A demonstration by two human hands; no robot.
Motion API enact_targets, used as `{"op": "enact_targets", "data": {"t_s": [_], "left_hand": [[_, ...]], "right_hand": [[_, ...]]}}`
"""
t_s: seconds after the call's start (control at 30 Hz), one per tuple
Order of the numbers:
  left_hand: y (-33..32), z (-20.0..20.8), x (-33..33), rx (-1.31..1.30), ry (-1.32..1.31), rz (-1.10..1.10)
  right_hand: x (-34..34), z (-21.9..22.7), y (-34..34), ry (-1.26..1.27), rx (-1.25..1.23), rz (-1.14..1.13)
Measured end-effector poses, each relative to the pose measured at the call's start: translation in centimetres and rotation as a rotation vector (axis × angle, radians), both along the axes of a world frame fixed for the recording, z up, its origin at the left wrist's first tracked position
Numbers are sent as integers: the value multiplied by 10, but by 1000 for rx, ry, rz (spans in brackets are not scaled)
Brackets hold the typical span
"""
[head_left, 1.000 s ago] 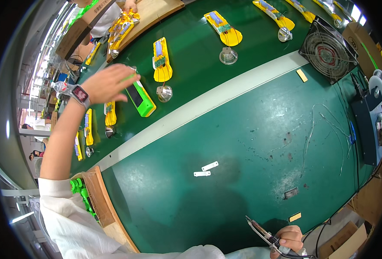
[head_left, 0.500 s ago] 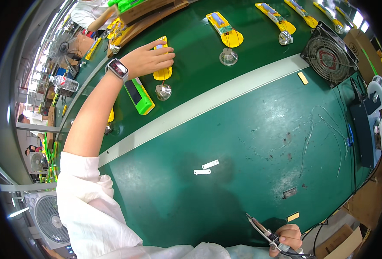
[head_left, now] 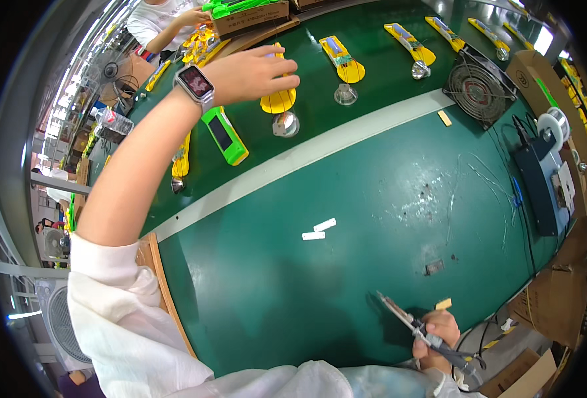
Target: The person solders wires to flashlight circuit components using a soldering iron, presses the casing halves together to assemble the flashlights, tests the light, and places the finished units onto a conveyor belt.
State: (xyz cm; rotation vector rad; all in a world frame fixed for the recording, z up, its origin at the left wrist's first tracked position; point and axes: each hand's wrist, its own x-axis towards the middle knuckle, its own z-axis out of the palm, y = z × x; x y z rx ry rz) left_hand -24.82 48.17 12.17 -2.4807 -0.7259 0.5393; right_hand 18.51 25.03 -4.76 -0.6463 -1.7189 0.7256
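Observation:
My left hand point(head_left: 257, 74) is stretched over the far strip of the bench, its fingers curled over a yellow flashlight shell point(head_left: 279, 101) and hiding most of it. A silvery lamp reflector point(head_left: 285, 124) lies at the near end of this shell. Beside them, to the left, sits a green and yellow casing point(head_left: 225, 134) with a dark panel. Low on the right, my right hand point(head_left: 438, 333) is wrapped around a soldering iron point(head_left: 406, 318), its tip pointing up and left above the green mat. Two small white strips point(head_left: 319, 230) lie mid-mat.
More yellow shells point(head_left: 343, 60) with reflectors line the far strip. A black square fan point(head_left: 480, 89) and a blue box with a solder spool point(head_left: 545, 172) stand at right. A pale rail point(head_left: 306, 162) crosses the bench. Another person point(head_left: 164, 26) works at far left.
The view has shifted slightly. My left hand and the yellow shell with its reflector have moved a little to the right. My right hand still holds the soldering iron.

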Motion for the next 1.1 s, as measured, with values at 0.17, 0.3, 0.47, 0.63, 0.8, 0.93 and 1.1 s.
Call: {"op": "enact_targets", "data": {"t_s": [0.17,0.3,0.47,0.63,0.8,0.93,1.1], "left_hand": [[-51,41,39,-53,-10,109],[-117,59,69,-218,-9,322],[-207,41,86,-387,-152,529],[-275,-7,91,-608,-206,1308],[-317,-52,95,-657,-494,1543],[-332,-76,105,-580,-723,1624],[-337,-86,131,-490,-1049,1624]], "right_hand": [[-6,-6,7,106,80,4],[-12,-14,11,203,179,3],[-10,-20,11,180,162,14],[-13,-21,13,184,156,-9],[-13,-21,14,191,167,43],[-14,-21,15,211,183,46],[-14,-20,15,195,165,26]]}}
